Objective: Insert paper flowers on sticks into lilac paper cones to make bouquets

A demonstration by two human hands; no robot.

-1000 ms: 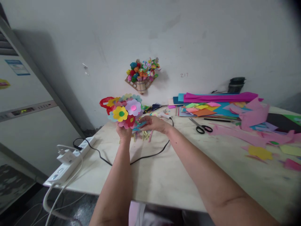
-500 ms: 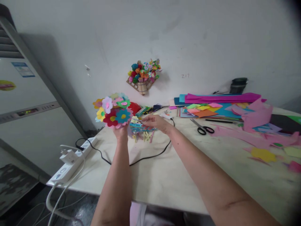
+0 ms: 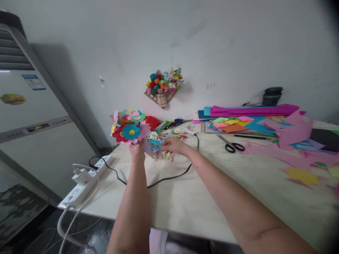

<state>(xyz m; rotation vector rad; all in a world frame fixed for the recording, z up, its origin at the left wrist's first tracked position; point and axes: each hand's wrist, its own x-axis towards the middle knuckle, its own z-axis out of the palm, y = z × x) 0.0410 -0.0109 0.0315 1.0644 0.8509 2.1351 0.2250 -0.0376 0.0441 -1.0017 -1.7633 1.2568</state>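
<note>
My left hand (image 3: pixel 137 150) is closed round the base of a bunch of paper flowers (image 3: pixel 129 126), held upright above the table's far left part. The flowers are red, blue, pink, yellow and green. My right hand (image 3: pixel 173 145) rests just to the right of it, fingers curled over a small heap of coloured sticks and paper pieces (image 3: pixel 160 148) on the table (image 3: pixel 185 197). What the right fingers hold, if anything, is hidden.
A black cable (image 3: pixel 169 174) crosses the table to a white power strip (image 3: pixel 84 180) at the left edge. Black scissors (image 3: pixel 231 145) lie right of centre. Stacked coloured paper sheets (image 3: pixel 246 118) and pink scraps (image 3: pixel 291 141) fill the right. A flower basket (image 3: pixel 162 86) hangs on the wall. A tall air conditioner (image 3: pixel 29 116) stands left.
My left hand has turned the bunch and shifted it slightly left, so different flowers face me. My right hand has dropped lower onto the heap of sticks.
</note>
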